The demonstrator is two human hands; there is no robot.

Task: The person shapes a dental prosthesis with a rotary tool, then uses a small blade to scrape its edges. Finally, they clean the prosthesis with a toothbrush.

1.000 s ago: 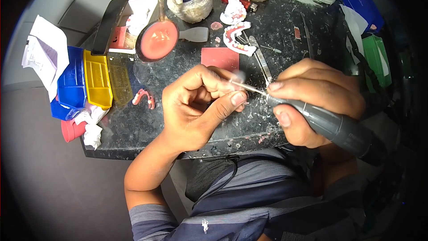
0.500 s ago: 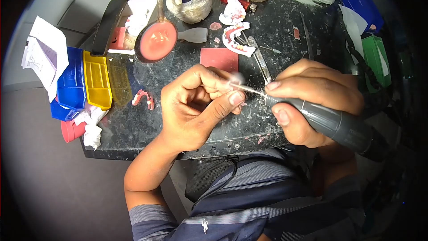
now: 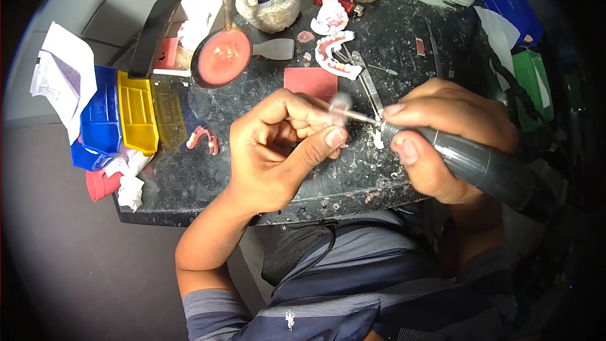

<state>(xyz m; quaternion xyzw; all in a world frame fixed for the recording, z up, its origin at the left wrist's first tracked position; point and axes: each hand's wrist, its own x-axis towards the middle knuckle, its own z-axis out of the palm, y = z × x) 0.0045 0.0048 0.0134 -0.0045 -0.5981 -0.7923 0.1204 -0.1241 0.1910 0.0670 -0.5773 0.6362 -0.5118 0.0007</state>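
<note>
Handpiece [image 3: 470,163], grey cylinder: right hand [image 3: 451,132] fingers clamped; left hand [image 3: 278,145] fingers pinched on small blurred piece [image 3: 341,102].

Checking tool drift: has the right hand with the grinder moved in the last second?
Yes. The right hand and grinder shifted slightly right, away from the pink wax sheet.

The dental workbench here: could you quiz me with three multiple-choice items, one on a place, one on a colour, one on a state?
1. Where does the loose pink denture piece lie?
A. beside the yellow tray
B. inside the jar
C. on the green box

2. What colour is the flat wax sheet?
A. blue
B. pink-red
C. white

3. How is the grey rotary handpiece held?
A. lying loose on the bench
C. gripped in the right hand
B. gripped in the left hand

Answers: 1 A, it lies on the bench right of the tray. 2 B, it is pink-red. 3 C, the right hand's fingers wrap it while the left hand pinches a small piece at the bur.
</note>
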